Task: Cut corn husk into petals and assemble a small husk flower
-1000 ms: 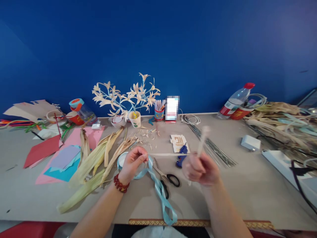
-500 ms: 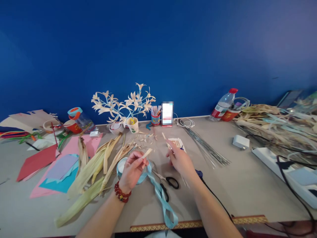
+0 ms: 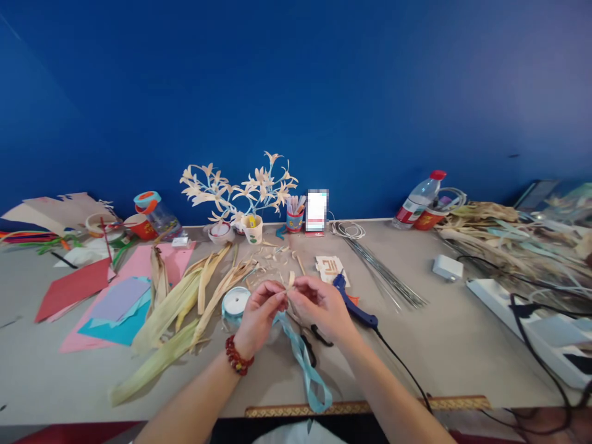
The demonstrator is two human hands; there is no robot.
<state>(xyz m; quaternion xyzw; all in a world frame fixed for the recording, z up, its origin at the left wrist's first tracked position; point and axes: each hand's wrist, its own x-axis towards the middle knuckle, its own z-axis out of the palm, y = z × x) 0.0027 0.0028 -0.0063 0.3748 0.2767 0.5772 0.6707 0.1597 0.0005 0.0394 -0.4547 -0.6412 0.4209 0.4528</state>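
Note:
A small pale corn husk strip [image 3: 291,279] stands up between my two hands, pinched by the fingertips. My left hand [image 3: 263,308], with red beads at the wrist, is closed on its lower part. Fingers bent, my right hand [image 3: 320,303] grips the same strip from the other side. Just left of the hands lies a roll of light blue ribbon [image 3: 235,301], its loose ribbon end [image 3: 319,394] trailing toward the table's front edge. Black-handled scissors [image 3: 322,336] are partly covered by my right hand. Beyond the hands, a thin pale stick [image 3: 299,263] rests on the table.
A blue glue gun [image 3: 357,303] with a black cord lies right of my hands, near a white square pad [image 3: 329,269]. Corn husks [image 3: 171,308] and coloured paper [image 3: 115,308] spread leftward. Husk flowers [image 3: 259,185], metal wires [image 3: 383,271] and a power strip [image 3: 522,320] surround the workspace.
My right hand has moved left and down from beside the thin stick, which now lies free, to meet my left hand at the husk strip. The glue gun is now uncovered.

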